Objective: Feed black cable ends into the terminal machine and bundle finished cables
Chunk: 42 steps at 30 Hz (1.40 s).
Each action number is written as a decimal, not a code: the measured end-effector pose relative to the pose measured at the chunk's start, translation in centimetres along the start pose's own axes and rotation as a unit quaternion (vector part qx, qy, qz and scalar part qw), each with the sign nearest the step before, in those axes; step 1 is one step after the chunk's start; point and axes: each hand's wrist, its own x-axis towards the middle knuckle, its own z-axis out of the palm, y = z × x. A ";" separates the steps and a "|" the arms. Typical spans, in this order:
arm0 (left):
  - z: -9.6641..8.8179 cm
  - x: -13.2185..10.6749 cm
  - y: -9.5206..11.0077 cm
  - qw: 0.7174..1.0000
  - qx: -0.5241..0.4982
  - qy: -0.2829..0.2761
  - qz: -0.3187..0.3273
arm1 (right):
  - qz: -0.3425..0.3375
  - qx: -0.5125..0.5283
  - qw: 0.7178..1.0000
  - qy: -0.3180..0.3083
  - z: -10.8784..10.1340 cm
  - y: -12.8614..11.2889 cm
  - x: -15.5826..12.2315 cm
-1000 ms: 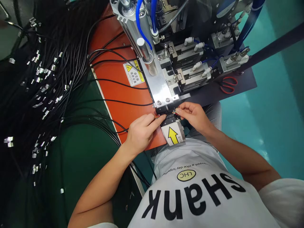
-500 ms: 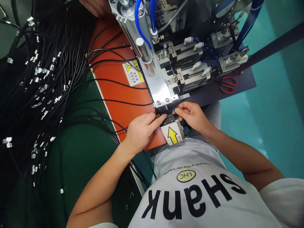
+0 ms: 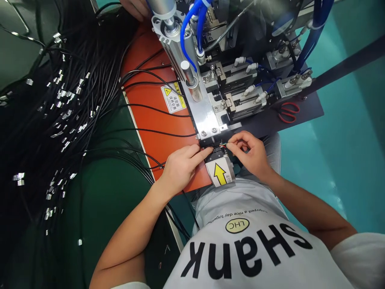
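Note:
My left hand [image 3: 182,166] lies over the near edge of the orange plate, fingers closed around a black cable end that is mostly hidden beneath them. Its index finger reaches onto a small black fixture [image 3: 215,153]. On the fixture's right, my right hand [image 3: 249,152] pinches the tips of thin coloured wires [image 3: 223,145] between thumb and index finger. These wires stretch across the fixture toward my left fingertip. Just below, a white block with a yellow arrow [image 3: 220,173] faces up. A metal press arm [image 3: 207,120] stands directly behind the fixture.
Black cables [image 3: 156,106] cross the orange plate [image 3: 147,140] from a large bundle with silver tips [image 3: 69,96] at left. Red-handled scissors [image 3: 289,112] lie right of the pneumatic cylinders [image 3: 246,106]. Another person's hand [image 3: 136,8] shows at the top.
My right hand has drawn slightly right, and more of the coloured wires shows between it and the fixture. My left hand stays at the fixture. The whole view has shifted a little.

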 end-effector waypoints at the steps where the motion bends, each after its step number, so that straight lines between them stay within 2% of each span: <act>1: 0.0 0.0 0.0 1.000 -0.003 -0.003 -0.001 | -0.038 -0.024 0.999 0.014 0.1 -0.1 -0.3; 3: 0.0 0.0 -0.1 1.000 -0.009 -0.006 -0.006 | -0.087 -0.054 0.995 0.019 0.4 0.0 -0.5; 5: 0.0 0.0 -0.1 1.000 -0.012 -0.009 -0.008 | -0.090 -0.060 0.994 0.011 0.6 0.4 -0.4; 10: 0.0 0.0 0.0 1.000 -0.007 -0.019 -0.008 | 0.049 0.030 0.996 -0.073 0.5 1.6 0.7; 15: 0.1 -0.1 0.1 1.000 0.026 -0.008 0.003 | 0.054 -0.014 0.996 -0.070 -0.3 1.4 0.9; 19: 0.2 -0.3 0.1 0.996 0.083 0.002 0.029 | 0.090 0.037 0.993 -0.073 0.1 1.0 0.8; 22: 0.3 -0.3 0.1 0.995 0.097 0.006 0.028 | 0.070 0.049 0.995 -0.055 1.0 0.8 0.9; 25: 0.2 -0.2 0.1 0.994 0.106 0.005 0.031 | 0.015 0.011 1.000 -0.011 1.5 0.4 0.9; 29: 0.1 -0.3 0.0 0.991 0.123 0.006 0.046 | -0.073 -0.036 0.996 0.025 1.5 -0.2 0.5; 31: 0.1 -0.3 0.0 0.990 0.130 0.006 0.053 | -0.084 -0.045 0.995 0.026 1.3 -0.3 0.4; 33: 0.0 -0.3 -0.1 0.989 0.136 0.007 0.058 | -0.059 -0.042 0.997 0.023 1.3 -0.2 0.2; 36: -0.1 -0.2 -0.2 0.988 0.140 0.003 0.063 | 0.037 0.007 0.999 0.004 1.5 0.2 0.3; 40: -0.4 0.2 -0.1 0.991 0.117 -0.002 0.058 | 0.179 0.143 0.972 -0.051 1.5 0.7 1.1; 42: -0.5 0.3 -0.1 0.994 0.102 0.000 0.051 | 0.203 0.159 0.962 -0.086 1.1 0.6 1.4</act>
